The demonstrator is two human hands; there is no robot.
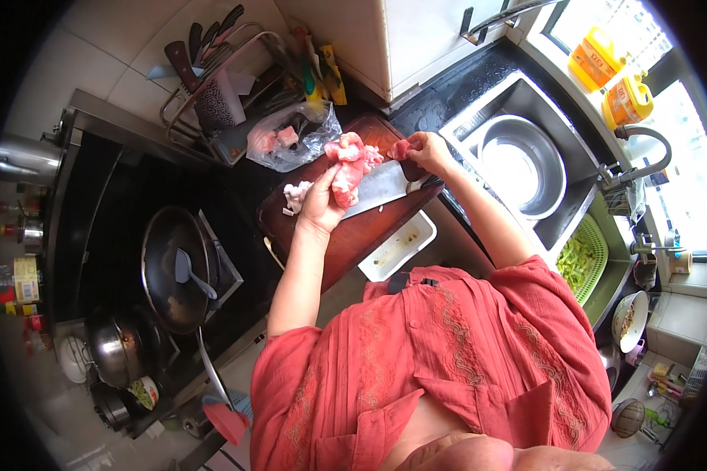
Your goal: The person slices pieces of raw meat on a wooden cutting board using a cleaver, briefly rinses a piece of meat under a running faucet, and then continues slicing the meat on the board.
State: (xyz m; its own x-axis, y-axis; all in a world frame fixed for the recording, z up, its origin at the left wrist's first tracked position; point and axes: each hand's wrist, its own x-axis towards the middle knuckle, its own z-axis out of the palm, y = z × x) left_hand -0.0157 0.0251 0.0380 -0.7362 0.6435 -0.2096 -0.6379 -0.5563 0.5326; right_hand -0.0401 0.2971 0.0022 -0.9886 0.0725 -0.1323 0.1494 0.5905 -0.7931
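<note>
A large piece of raw pink meat (349,168) is gripped in my left hand (321,203) above a reddish-brown cutting board (353,241). Between the fingertips of my right hand (431,154) is a smaller scrap of raw meat (399,149), held apart from the large piece. Flat on the board beneath both hands lies a cleaver (380,185), its handle towards the right edge. Whitish cut pieces of fat (296,197) sit on the board by my left hand. Behind the board, a clear plastic bag (324,120) contains more chunks of meat (287,137).
To the right, a metal basin (521,168) stands in the sink (571,132). A wok (174,277) with a grey spatula (191,274) rests on the stove at left. Knives fill a knife holder (212,106). A white tray (397,244) is below the board's front edge. Chopped greens fill a green colander (595,241).
</note>
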